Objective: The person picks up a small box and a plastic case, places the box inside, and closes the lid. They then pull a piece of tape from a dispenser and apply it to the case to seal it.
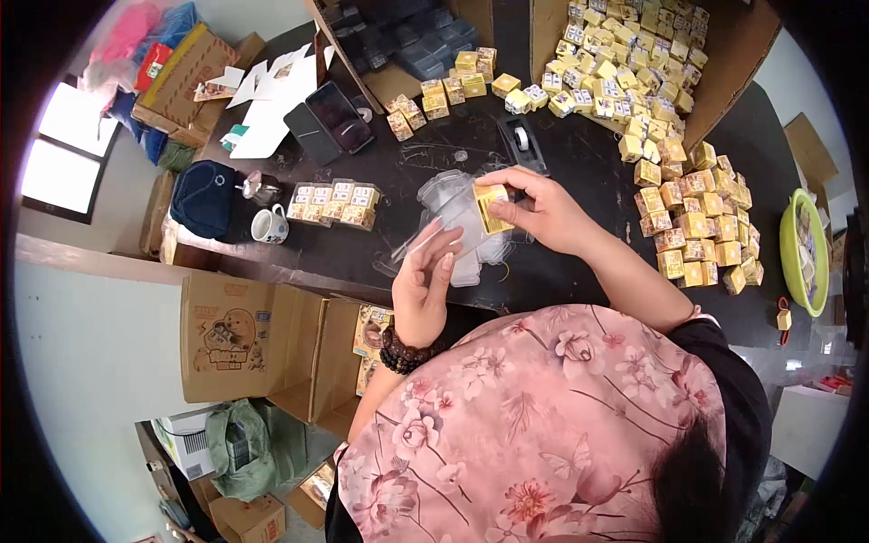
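Note:
My left hand, with a dark bead bracelet at the wrist, is closed on a clear plastic sleeve that points up and to the right. My right hand pinches a small yellow box between thumb and fingers, right at the sleeve's upper end. Beneath both hands lie more flat clear plastic sleeves on the dark table. Just beyond them sits a black tape dispenser.
Many small boxes spill from a tipped carton and spread along the right. To the left are packed rows of boxes, a mug, a phone and a blue pouch. A green basin stands far right.

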`<state>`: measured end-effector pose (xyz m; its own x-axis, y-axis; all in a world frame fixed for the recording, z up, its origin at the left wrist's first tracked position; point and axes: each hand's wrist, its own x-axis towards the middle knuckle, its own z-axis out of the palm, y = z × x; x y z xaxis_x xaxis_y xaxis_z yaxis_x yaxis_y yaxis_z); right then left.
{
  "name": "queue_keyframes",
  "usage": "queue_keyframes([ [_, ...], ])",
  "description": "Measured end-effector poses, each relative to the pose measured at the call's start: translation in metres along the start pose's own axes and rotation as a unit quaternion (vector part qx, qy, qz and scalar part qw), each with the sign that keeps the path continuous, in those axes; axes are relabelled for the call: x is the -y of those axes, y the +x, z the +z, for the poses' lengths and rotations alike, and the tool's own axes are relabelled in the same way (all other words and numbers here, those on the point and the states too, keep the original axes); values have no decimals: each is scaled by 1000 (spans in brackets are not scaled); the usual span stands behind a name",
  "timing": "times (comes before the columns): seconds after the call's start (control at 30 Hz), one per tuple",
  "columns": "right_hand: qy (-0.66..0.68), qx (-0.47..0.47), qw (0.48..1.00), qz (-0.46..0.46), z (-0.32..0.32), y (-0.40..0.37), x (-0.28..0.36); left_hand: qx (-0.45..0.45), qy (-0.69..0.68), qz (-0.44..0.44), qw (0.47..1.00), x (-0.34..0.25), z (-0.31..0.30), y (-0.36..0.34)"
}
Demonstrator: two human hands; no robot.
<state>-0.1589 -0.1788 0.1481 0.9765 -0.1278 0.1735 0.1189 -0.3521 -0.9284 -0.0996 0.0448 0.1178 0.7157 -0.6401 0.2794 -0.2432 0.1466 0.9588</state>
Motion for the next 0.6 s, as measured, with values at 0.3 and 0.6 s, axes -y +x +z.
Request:
queue_keyframes([
  [0.3, 250, -71, 966, 3, 26, -5, -10, 26, 145, 77, 986, -5, -3, 3],
  [0.6, 181, -194, 961, -74, 63, -11, -10, -1, 50, 72, 996, 16, 8, 0],
])
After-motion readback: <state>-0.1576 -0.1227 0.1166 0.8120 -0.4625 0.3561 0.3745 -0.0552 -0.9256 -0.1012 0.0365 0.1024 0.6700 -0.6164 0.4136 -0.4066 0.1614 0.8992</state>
